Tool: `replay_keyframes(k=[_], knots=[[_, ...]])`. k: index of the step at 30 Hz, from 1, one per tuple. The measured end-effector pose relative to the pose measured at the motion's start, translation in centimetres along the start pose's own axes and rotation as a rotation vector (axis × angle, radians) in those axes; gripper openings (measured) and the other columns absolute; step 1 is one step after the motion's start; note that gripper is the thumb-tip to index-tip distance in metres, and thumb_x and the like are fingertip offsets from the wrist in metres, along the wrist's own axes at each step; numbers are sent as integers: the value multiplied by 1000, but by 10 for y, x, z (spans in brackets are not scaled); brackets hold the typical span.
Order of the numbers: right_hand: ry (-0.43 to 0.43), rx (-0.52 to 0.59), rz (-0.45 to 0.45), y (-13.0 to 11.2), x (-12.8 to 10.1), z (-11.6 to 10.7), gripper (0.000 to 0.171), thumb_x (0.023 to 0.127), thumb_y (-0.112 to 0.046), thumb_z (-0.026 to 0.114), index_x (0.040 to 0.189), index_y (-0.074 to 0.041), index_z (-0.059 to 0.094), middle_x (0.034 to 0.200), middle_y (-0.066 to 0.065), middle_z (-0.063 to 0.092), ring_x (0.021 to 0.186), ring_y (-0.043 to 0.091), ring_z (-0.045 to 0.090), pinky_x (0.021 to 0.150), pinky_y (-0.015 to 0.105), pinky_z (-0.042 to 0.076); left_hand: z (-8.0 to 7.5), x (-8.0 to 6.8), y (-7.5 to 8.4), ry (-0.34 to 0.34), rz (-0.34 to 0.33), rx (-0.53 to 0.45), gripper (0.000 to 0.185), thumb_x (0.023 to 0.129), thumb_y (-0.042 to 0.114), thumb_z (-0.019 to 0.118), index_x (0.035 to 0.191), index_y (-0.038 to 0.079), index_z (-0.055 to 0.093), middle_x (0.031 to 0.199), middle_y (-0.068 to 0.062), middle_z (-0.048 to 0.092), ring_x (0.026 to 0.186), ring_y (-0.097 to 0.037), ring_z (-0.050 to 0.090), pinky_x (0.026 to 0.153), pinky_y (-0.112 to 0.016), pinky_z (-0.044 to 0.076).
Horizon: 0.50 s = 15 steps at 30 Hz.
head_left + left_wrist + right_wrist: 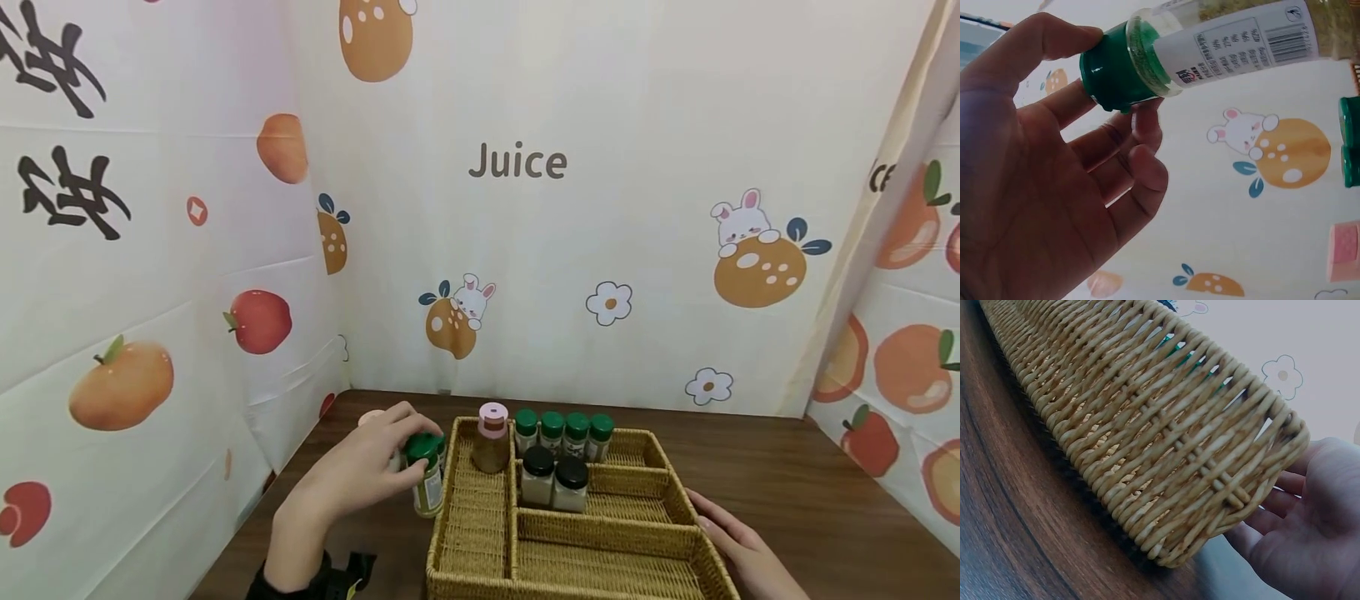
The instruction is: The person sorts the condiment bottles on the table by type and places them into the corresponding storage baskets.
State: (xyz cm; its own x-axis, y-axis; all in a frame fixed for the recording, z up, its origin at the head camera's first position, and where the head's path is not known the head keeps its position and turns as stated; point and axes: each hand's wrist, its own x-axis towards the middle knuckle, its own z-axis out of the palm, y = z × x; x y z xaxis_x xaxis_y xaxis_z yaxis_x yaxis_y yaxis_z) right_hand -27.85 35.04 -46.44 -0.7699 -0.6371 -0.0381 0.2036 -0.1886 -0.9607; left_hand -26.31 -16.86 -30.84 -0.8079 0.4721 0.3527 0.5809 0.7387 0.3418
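Hands at the wicker tray

Backdrop sheets printed with fruit, rabbits and the word "Juice" stand behind the dark wooden surface (787,492). On it sits a divided wicker tray (607,533); only the head view shows its compartments, with four green-capped jars (563,435) along the back, two black-capped jars (554,478) in front of them, and a pink-capped bottle (491,439) at the back of the long left section. The right wrist view shows just the tray's woven outer wall, with the right hand (738,542) lying against it, fingers straight and relaxed. The left hand (360,475) pinches a green-capped spice jar (427,475) by its cap, just outside the tray's left edge. Only the left wrist view shows its printed label and barcode, and fingertips (1072,34) curled round the cap.
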Motion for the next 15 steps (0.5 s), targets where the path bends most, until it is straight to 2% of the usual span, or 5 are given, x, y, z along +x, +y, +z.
replay_keyframes(k=[6,12,15], knots=[[50,-79,-8,-4,-1,1,48,112,-22,19,127,-56,50,129,-33,55,119,4,62,97,33,53,4,4,7,3,62,-79,22,92,20,68,113,23,65,103,10,54,74,1,48,68,-18,46],[31,-25,-21,1,-3,3,49,112,-21,20,129,-54,51,131,-29,56,121,7,61,99,36,53,12,7,14,30,67,-94,25,93,35,71,114,25,64,104,13,56,77,0,53,69,-19,51],[76,-77,-20,2,0,6,44,112,-24,23,128,-54,50,129,-31,55,119,6,62,98,34,53,13,9,19,59,86,-118,26,92,39,71,113,26,64,102,14,55,78,0,52,69,-19,51]])
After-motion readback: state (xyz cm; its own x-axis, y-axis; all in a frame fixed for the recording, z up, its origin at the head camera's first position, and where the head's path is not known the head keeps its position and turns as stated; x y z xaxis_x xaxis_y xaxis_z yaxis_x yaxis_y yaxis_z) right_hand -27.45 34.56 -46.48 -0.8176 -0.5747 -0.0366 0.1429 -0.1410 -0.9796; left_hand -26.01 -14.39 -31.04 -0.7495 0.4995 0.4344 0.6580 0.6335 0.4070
